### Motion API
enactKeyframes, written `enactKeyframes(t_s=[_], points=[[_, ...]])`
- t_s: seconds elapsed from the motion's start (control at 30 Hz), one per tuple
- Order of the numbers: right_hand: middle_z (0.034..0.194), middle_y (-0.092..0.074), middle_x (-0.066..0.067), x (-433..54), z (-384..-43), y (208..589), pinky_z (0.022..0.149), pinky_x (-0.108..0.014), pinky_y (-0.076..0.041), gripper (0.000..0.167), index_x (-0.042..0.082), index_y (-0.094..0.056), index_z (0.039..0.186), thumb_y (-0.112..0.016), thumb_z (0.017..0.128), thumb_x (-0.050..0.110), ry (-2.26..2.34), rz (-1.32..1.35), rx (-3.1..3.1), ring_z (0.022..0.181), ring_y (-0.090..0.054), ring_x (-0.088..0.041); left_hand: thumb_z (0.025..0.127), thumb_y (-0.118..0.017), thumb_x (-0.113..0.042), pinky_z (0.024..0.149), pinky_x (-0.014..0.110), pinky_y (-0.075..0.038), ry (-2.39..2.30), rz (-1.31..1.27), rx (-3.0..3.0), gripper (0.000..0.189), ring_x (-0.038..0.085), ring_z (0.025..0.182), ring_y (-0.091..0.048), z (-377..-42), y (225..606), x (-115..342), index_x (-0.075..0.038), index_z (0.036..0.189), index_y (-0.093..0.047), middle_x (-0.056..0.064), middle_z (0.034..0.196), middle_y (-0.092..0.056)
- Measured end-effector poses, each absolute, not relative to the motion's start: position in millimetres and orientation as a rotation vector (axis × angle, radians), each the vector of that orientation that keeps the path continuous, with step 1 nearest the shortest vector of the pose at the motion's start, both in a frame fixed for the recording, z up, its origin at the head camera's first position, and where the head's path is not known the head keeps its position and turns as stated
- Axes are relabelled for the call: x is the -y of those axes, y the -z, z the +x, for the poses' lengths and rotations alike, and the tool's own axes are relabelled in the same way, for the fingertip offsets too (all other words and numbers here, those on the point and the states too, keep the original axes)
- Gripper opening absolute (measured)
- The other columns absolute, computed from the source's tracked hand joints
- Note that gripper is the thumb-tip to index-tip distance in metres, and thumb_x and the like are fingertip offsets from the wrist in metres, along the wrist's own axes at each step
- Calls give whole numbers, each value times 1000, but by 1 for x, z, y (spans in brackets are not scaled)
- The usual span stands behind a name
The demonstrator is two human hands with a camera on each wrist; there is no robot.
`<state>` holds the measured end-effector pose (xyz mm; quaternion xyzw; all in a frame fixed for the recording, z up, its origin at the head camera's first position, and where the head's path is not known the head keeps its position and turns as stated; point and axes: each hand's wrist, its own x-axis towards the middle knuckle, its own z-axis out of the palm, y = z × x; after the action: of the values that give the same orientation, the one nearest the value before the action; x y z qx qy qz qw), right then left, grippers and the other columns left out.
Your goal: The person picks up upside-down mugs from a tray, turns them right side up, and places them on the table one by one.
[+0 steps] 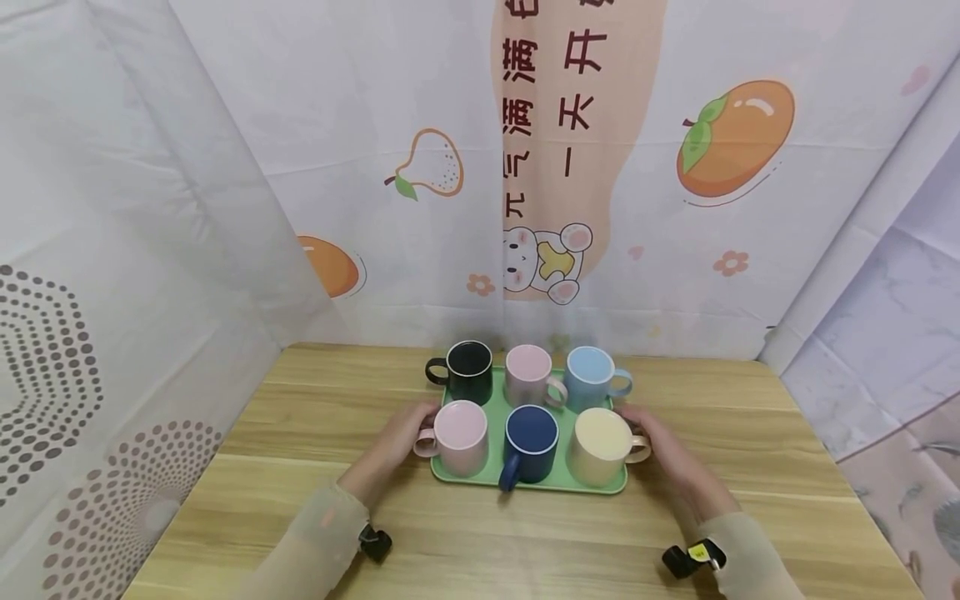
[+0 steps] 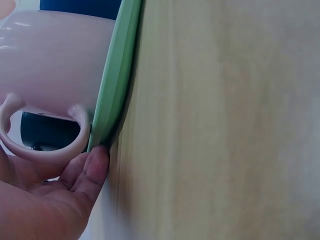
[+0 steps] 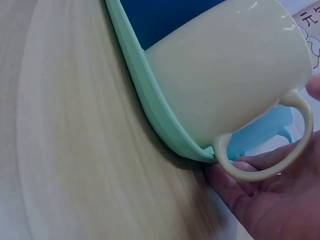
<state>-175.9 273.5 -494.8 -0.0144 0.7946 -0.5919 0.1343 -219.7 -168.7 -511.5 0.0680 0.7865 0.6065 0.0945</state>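
Over on the worktop's (image 1: 465,542) far middle, the left hand (image 1: 405,432) and right hand (image 1: 654,431) grip opposite ends of the green tray (image 1: 495,427); I'd keep it level so the six mugs (image 1: 534,446) don't slide.

Looks to me like a homey little nook curtained off around a table, though I can't tell if it's in a house or a studio. There's a light-brown wood-grain tabletop (image 1: 480,542) boxed in by a white cloth printed with orange fruit and dark red Chinese characters (image 1: 345,100) at the back, a white sheet with grey-brown dots (image 1: 150,250) on the left and pale marbled sheeting (image 1: 885,308) on the right. The six glossy mugs (image 1: 531,435) on a rectangular pale green tray (image 1: 496,421) are pretty standard household stuff too.
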Motion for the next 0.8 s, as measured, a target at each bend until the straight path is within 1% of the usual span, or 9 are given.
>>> enactKeyframes(t_s=[0.07, 0.13, 0.23, 0.33, 0.47, 0.57, 0.67, 0.77, 0.8], points=[[145, -59, -17, -274, -174, 496, 122, -63, -25, 61, -2, -58, 149, -26, 120, 40, 1732, -77, -2317, 134, -50, -28, 109, -46, -30, 79, 27, -58, -1787, 106, -2336, 42, 13, 87, -66, -216, 507, 165, -2, 101, -77, 4, 93, -74], [151, -55, -21, -275, -171, 496, 123, -66, -24, 62, -4, -52, 156, -23, 121, 38, 1729, -97, -2325, 137, -50, -33, 111, -47, -29, 82, 25, -56, -1773, 43, -2361, 42, 11, 89, -66, -213, 504, 162, 0, 106, -78, 4, 97, -76], [160, -47, -26, -274, -168, 496, 124, -71, -17, 64, -6, -46, 160, -23, 121, 39, 1736, -97, -2304, 147, -41, -41, 112, -49, -28, 84, 26, -56, -1779, -16, -2369, 41, 9, 91, -66, -209, 500, 160, 2, 113, -78, 6, 103, -78], [166, -40, -28, -274, -168, 496, 126, -75, -9, 66, -6, -41, 163, -23, 120, 41, 1731, -93, -2279, 155, -30, -46, 111, -49, -28, 81, 28, -59, -1802, -12, -2359, 42, 9, 91, -67, -207, 499, 160, 3, 113, -77, 8, 103, -79], [170, -34, -29, -274, -167, 495, 127, -76, -3, 66, -6, -38, 164, -21, 120, 40, 1735, -83, -2262, 160, -21, -48, 110, -50, -35, 78, 29, -61, -1828, 60, -2354, 45, 12, 91, -68, -206, 502, 163, 1, 110, -78, 8, 101, -79], [173, -28, -29, -274, -167, 495, 127, -75, 1, 66, -6, -35, 166, -20, 121, 39, 1731, -66, -2251, 163, -14, -48, 109, -50, -42, 75, 29, -60, -1842, 186, -2373, 47, 11, 90, -67, -211, 512, 170, -5, 108, -80, 5, 99, -78], [175, -24, -30, -276, -169, 498, 126, -76, 3, 67, -6, -35, 166, -23, 120, 41, 1730, -56, -2248, 164, -9, -50, 109, -49, -41, 71, 30, -61, -1852, 207, -2368, 46, 12, 87, -67, -210, 511, 169, -7, 104, -79, 4, 92, -75], [173, -29, -28, -285, -177, 512, 124, -79, 1, 68, -1, -41, 165, -29, 118, 47, 1741, -106, -2235, 163, -13, -50, 108, -50, -38, 69, 32, -63, -1864, 138, -2330, 43, 12, 84, -66, -208, 506, 165, -5, 102, -78, 3, 89, -73], [171, -35, -27, -291, -187, 526, 127, -75, -5, 69, 0, -45, 163, -31, 117, 49, 1765, -150, -2219, 161, -22, -48, 108, -51, -37, 70, 33, -64, -1870, 112, -2319, 43, 13, 84, -67, -206, 504, 164, -4, 102, -77, 4, 89, -73]])
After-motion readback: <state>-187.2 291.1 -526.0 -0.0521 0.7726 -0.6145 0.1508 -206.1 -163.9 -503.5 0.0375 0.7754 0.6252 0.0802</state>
